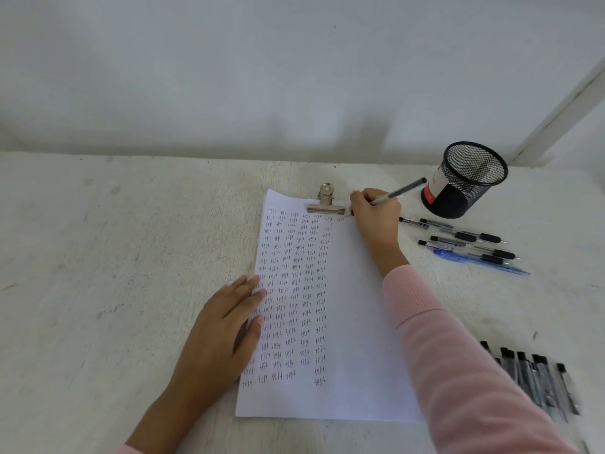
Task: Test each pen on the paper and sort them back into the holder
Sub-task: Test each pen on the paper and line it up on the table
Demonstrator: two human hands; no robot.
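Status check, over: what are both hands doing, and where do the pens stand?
Right hand writing with pen atop paper. Left hand flat, pinning paper's left edge. Holder looks empty; loose pens right. Nothing obstructing.

One camera, worn on the head, looks forward and down across a pale table (98, 257) toward a blank wall (229, 77). It sits close above the sheet of paper (360, 322), both forearms reaching in from the bottom edge. No second view.
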